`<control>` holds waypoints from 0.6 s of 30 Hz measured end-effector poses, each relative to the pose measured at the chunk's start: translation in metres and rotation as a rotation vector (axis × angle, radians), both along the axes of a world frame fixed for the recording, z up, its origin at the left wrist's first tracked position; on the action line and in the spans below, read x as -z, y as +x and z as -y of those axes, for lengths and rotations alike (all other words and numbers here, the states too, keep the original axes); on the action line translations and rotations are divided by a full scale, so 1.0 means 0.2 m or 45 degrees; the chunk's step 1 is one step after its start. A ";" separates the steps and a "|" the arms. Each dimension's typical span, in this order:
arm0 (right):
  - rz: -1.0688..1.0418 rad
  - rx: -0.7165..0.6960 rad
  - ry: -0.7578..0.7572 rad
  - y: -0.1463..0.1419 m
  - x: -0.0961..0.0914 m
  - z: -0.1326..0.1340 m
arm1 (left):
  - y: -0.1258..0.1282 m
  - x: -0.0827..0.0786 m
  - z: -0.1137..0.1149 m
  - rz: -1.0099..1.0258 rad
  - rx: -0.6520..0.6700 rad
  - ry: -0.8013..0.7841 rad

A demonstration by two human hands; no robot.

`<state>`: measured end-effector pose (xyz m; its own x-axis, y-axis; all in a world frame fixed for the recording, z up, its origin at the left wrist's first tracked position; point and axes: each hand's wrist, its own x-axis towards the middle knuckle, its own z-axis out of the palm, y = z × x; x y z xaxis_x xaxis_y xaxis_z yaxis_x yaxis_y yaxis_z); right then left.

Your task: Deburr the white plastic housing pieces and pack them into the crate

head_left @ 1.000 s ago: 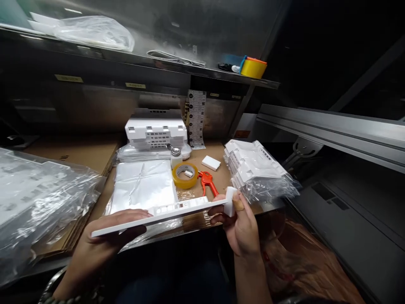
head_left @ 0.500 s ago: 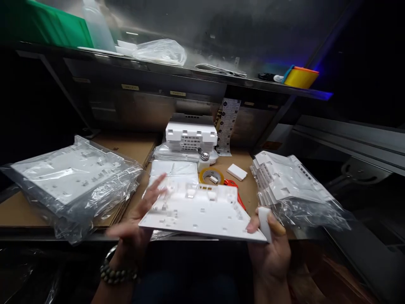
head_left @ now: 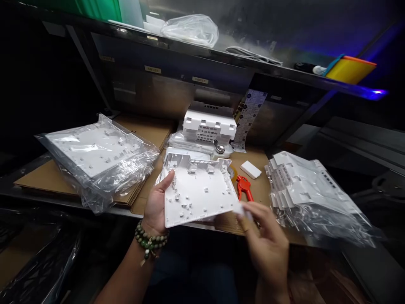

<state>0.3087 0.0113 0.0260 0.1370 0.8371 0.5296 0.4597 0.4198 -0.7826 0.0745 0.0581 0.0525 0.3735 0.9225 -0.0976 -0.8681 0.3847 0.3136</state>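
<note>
A white moulded plastic cover (head_left: 202, 194), its inner face with small clips and posts turned up, rests in my left hand (head_left: 155, 207). The thumb lies over its left edge and the other fingers are hidden underneath. My right hand (head_left: 267, 240) pinches a small white block (head_left: 245, 211), blurred by motion, against the cover's near right corner. Behind that corner lie red-handled cutters (head_left: 243, 188) and a roll of yellow tape (head_left: 233, 173), partly covered. Another white block (head_left: 251, 169) lies on the cardboard.
Bagged white covers lie to the left (head_left: 95, 147) and in a stack on the right (head_left: 297, 181). More white housings (head_left: 209, 124) stand at the back, near a small metal-lidded container (head_left: 219, 148). A metal shelf (head_left: 177, 46) crosses above, carrying a plastic bag (head_left: 191, 30).
My left hand has gone from spread and free to gripping the cover's left side. The cover has turned and tilted to face me more. My right hand's block now meets its corner.
</note>
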 end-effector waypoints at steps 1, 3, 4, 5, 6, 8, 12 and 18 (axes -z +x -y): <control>0.053 -0.141 0.012 -0.08 -0.03 0.03 | 0.03 -0.02 0.00 0.009 -0.025 0.006; 0.097 -0.378 0.045 -0.23 -0.08 0.09 | 0.07 -0.06 0.01 0.013 -0.047 0.011; 0.101 -0.450 0.073 -0.29 -0.10 0.10 | 0.09 -0.07 0.02 0.011 -0.048 0.009; 0.100 -0.493 0.110 -0.34 -0.10 0.11 | 0.10 -0.08 0.03 0.008 -0.044 0.008; 0.102 -0.517 0.146 -0.37 -0.10 0.12 | 0.10 -0.08 0.03 0.006 -0.038 0.008; 0.136 -0.539 0.184 -0.39 -0.09 0.11 | 0.10 -0.08 0.04 0.007 -0.032 0.006; 0.159 -0.517 0.155 -0.38 -0.08 0.10 | 0.09 -0.07 0.04 0.019 -0.068 -0.008; 0.184 -0.546 0.153 -0.38 -0.08 0.10 | 0.06 -0.05 0.03 -0.003 -0.058 -0.036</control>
<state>0.2336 -0.0082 0.0426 -0.2904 0.7336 0.6145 0.3255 0.6795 -0.6575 0.0866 0.0519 0.0615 0.3309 0.9354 -0.1245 -0.8843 0.3534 0.3050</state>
